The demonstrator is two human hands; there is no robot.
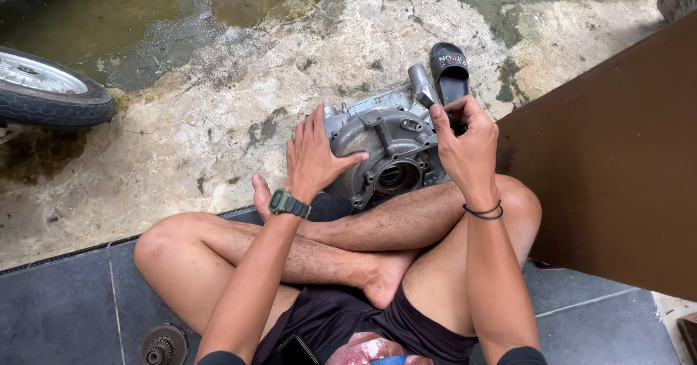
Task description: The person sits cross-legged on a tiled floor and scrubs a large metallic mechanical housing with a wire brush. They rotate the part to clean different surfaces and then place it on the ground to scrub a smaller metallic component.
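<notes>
Seat: I sit cross-legged on the dark tiled floor (65,314), at its edge where it meets the rough, pale concrete ground (239,82).
Engine case: the grey metal engine casing (388,151) stands on the concrete just past my shins, tilted toward me, its round bearing opening facing my legs.
Left hand: my left hand (316,154) lies flat with fingers spread on the left side of the casing, pressing against it rather than closing round anything; a green wristwatch (288,204) sits on that wrist.
Right hand: my right hand (465,144) is raised at the casing's upper right corner, fingers pinched on a small dark tool or part (428,102) that I cannot make out clearly; a black band (484,211) circles that wrist.
Right edge: a brown board (617,162) rises close beside my right knee and arm, so room on that side is tight.
Far side: a black slide sandal (450,71) lies on the concrete just behind the casing.
Left side: open concrete stretches between the casing and a wheel with a black tyre (51,93) at the far left edge, well apart from me.
Near floor: a small round geared part (163,345) lies on the tiles beside my left thigh.
Far ground: wet, greenish patches run along the top edge.
</notes>
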